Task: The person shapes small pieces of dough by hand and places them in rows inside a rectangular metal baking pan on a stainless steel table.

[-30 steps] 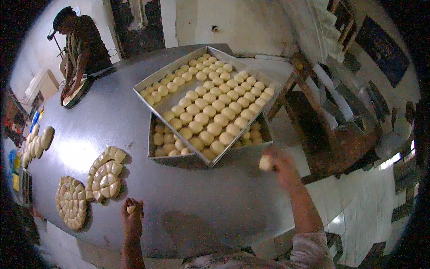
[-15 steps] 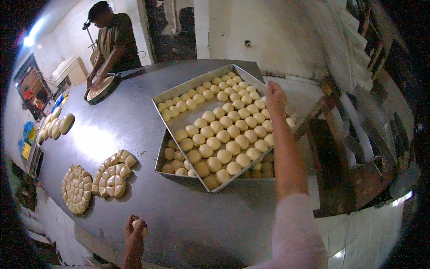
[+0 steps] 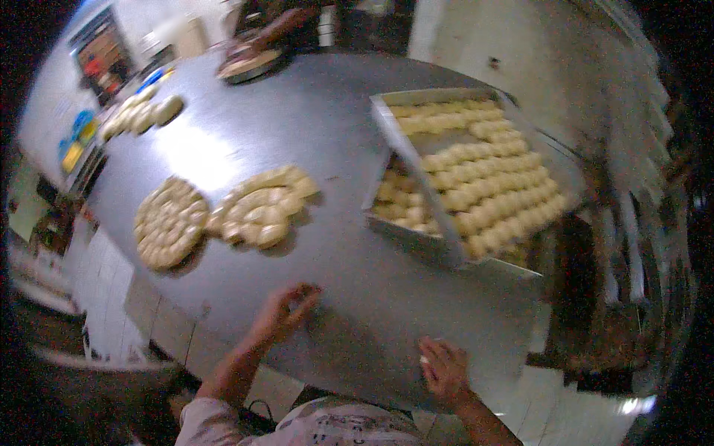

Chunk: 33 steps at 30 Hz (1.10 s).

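My left hand (image 3: 291,308) is just above the near part of the metal table (image 3: 349,245). Its thumb and fingers are apart, and no dough shows between them. To its right, my right hand (image 3: 445,369) is low over the table near the front edge, fingers loosely extended and slightly bent. A small pale spot shows by its fingertips, too blurred to name. Beyond my left hand lie a round slab of dough cut into pieces (image 3: 171,223) and a partly used cut slab (image 3: 260,208). Farther right, a tray of dough balls (image 3: 439,195) sits askew on a lower tray (image 3: 405,233).
Larger dough pieces (image 3: 145,115) rest at the far left of the table. Across it, a co-worker's arm (image 3: 286,26) reaches to a round pan (image 3: 253,68). Dark racks and boards (image 3: 587,290) stand off the table's right side.
My right hand has come back from the upper tray to the near table. My left hand, earlier closed on a dough ball, is now farther in with fingers apart. The view has shifted.
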{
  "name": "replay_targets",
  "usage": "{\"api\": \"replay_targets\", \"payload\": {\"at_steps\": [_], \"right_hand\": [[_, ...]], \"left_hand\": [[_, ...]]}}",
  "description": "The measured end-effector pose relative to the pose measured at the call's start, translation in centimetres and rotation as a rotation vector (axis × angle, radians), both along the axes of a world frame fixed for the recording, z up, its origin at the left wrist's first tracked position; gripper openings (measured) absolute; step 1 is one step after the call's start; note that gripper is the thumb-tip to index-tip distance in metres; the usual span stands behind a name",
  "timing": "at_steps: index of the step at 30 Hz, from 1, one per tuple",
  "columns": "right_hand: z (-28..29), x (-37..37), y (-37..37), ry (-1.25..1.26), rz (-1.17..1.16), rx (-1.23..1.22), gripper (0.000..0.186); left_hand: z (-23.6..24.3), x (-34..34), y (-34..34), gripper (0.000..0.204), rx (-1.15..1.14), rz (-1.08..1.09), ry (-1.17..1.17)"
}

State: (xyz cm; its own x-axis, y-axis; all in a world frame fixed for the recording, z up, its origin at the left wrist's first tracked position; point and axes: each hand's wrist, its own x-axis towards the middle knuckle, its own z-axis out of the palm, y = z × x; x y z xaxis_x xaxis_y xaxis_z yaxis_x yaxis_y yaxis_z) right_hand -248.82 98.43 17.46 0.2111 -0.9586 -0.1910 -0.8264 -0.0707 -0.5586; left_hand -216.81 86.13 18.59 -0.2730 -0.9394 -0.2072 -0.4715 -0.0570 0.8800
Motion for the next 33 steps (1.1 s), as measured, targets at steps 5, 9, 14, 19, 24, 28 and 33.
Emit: {"api": "replay_targets", "payload": {"at_steps": [5,9,14,19,24,28,33], "right_hand": [[-3.0,1.9,-8.5,0.441,-0.496,-0.602,0.035],[-2.7,8.0,-5.4,0.235,-0.252,-0.262,0.035],[-7.7,-5.2,-1.5,0.459,-0.407,-0.65,0.035],[-5.4,2.3,-7.5,0.297,-0.484,-0.465,0.033],[-10.0,-6.6,-1.9,0.293,-0.532,-0.708,0.023],[-5.1,-3.5,-11.8,0.432,-0.829,-0.169,0.021],[-7.2,-6.7,-4.2,0.203,-0.615,-0.481,0.032]], "left_hand": [[-3.5,11.5,-5.1,0.028,-0.714,0.544,-0.502],[-4.9,11.6,-5.4,0.037,-0.617,0.55,-0.534],[-3.0,8.3,-6.7,0.053,-0.886,0.403,-0.545],[-4.6,10.1,-9.6,0.066,-0.583,0.102,-0.74],[-2.0,11.5,-10.0,0.057,-0.618,0.014,-0.673],[-2.2,11.3,-8.4,0.049,-0.539,0.007,-0.704],[3.3,4.9,-0.5,0.041,-0.175,-0.372,-0.338]]}}
